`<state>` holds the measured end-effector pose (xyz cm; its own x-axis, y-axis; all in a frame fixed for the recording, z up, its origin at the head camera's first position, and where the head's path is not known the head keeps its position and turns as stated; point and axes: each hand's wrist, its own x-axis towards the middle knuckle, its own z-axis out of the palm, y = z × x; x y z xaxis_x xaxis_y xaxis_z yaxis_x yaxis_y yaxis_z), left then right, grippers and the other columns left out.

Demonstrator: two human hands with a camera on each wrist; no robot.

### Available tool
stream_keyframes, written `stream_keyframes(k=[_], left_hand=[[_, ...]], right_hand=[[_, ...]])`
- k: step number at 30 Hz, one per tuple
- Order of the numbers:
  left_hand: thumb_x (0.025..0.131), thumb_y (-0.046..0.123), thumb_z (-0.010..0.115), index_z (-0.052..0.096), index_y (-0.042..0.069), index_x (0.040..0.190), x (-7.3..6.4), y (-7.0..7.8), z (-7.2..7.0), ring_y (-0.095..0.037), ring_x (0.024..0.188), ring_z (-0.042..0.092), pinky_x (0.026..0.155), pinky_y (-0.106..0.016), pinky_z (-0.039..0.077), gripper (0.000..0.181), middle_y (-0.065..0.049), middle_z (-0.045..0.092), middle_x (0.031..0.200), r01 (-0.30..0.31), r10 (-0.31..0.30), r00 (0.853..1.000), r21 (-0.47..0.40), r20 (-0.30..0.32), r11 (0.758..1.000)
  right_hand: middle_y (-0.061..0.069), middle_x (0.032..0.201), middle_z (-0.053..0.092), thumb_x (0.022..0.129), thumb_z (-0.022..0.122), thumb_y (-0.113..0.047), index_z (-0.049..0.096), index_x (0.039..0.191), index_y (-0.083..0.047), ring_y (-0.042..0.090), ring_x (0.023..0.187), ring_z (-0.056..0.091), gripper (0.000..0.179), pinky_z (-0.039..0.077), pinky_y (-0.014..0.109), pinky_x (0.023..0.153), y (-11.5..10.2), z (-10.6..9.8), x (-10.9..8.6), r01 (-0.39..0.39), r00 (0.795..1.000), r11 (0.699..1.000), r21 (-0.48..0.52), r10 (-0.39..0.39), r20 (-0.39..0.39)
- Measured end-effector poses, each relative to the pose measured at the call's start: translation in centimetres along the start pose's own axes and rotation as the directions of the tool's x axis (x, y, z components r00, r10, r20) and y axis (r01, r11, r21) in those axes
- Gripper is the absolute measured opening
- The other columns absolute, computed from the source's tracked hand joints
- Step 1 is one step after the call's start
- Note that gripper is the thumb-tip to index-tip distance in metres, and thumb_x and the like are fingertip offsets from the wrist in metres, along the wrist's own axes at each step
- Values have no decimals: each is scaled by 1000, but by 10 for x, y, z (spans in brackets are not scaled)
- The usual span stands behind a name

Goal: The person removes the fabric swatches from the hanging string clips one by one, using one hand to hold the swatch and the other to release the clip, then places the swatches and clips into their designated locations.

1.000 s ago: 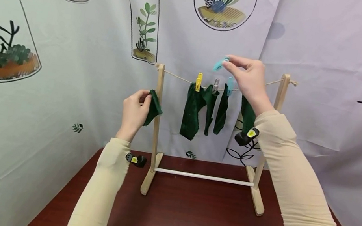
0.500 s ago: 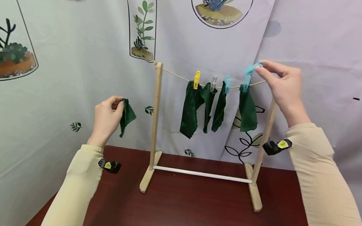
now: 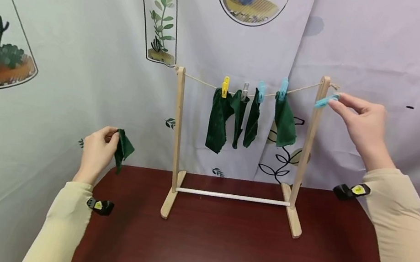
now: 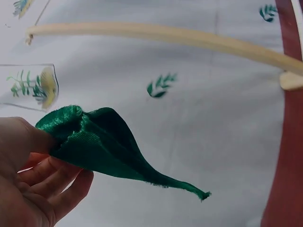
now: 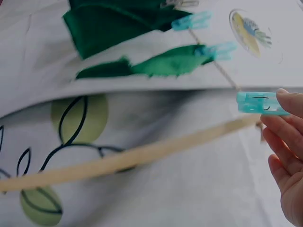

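Head view: pinched green cloth [image 3: 123,150] in left hand [image 3: 98,153], left of wooden rack [image 3: 233,197]; pinched blue clothespin [image 3: 326,101] in right hand [image 3: 366,127], near right post [image 3: 306,152].

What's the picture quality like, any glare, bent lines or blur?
Head view: soft sheen on the red table; left wrist view: the left post looks bowed, probably lens distortion; right wrist view: the held blue clip looks crisper than the softly blurred right post.

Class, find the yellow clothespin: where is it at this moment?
In the head view, the yellow clothespin is leftmost on the line, clipped over a green cloth, with the greyish clothespin next to it on the right.
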<state>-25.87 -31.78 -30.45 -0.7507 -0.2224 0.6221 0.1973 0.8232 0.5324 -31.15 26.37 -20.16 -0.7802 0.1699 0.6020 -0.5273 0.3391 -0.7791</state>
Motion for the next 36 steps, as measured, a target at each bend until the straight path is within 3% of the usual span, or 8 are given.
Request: stream_keyframes(k=[9, 17, 26, 36], left_hand=[[107, 23, 48, 63, -6, 127, -17, -34, -11, -42, 95, 67, 72, -54, 54, 38, -27, 67, 107, -10, 4, 992, 44, 127, 999], [106, 24, 53, 68, -1, 121, -35, -61, -18, -36, 89, 67, 64, -41, 51, 33, -23, 70, 103, -45, 28, 982, 86, 187, 995], [105, 20, 56, 70, -1, 118, -71, -92, -8, -34, 87, 67, 61, -35, 49, 28, -21, 71, 102, -11, -15, 965, 96, 262, 995], [105, 21, 56, 67, -3, 122, -93, -112, 0, -27, 83, 65, 62, -35, 47, 31, -19, 72, 101, 87, -127, 925, 125, 358, 988]], right_hand=[[-31, 93, 69, 87, 80, -37, 73, 125, -15, -10, 99, 60, 44, 43, 9, 78, 41, -24, -29, -88, 996, 990, -107, 88, 3], [-35, 95, 67, 88, 78, -42, 71, 130, -15, -10, 99, 58, 51, 41, 8, 77, 68, -41, -59, -173, 985, 973, -151, 174, -8], [-40, 95, 61, 90, 74, -47, 63, 138, -9, -15, 97, 52, 62, 39, 6, 77, 107, -49, -100, -205, 977, 946, -250, 211, -1], [-38, 101, 59, 93, 69, -48, 58, 145, -15, -16, 99, 46, 62, 39, 9, 75, 132, -60, -135, -238, 963, 928, -286, 263, 51]])
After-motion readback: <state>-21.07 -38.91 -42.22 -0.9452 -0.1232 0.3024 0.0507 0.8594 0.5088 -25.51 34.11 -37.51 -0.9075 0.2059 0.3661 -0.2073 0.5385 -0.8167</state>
